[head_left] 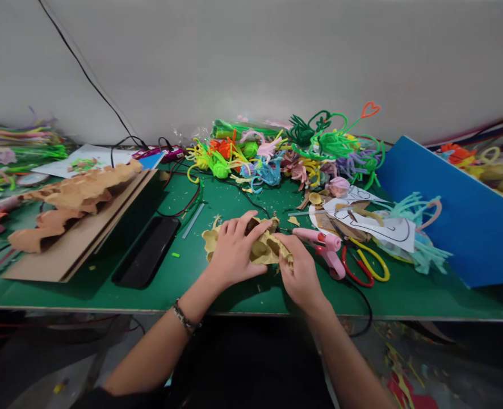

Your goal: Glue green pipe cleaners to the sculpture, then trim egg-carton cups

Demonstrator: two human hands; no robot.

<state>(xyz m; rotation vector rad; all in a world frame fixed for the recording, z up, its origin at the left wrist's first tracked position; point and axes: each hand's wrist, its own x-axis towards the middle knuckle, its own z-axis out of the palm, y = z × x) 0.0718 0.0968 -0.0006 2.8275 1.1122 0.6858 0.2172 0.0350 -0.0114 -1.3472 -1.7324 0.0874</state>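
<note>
A piece of tan molded-pulp egg carton [260,250] with torn edges lies at the front middle of the green table. Over its left part, my left hand [234,247] is closed, fingers on top and thumb along the near side. My right hand [299,267] pinches the carton's right end; some of its fingertips are hidden. Just right of that hand lies a pink hot glue gun [326,247]. Scissors [366,264] with red and yellow handles rest beyond it. A clear glue stick [193,220] lies left of the carton.
A black phone [147,253] lies at left, beside cardboard sheets [81,244] with an egg-carton strip [85,190] on top. Colourful pipe-cleaner shapes [243,153] crowd the back. A blue board [451,210] leans at right, near paper cutouts [373,224]. A cord hangs off the front edge.
</note>
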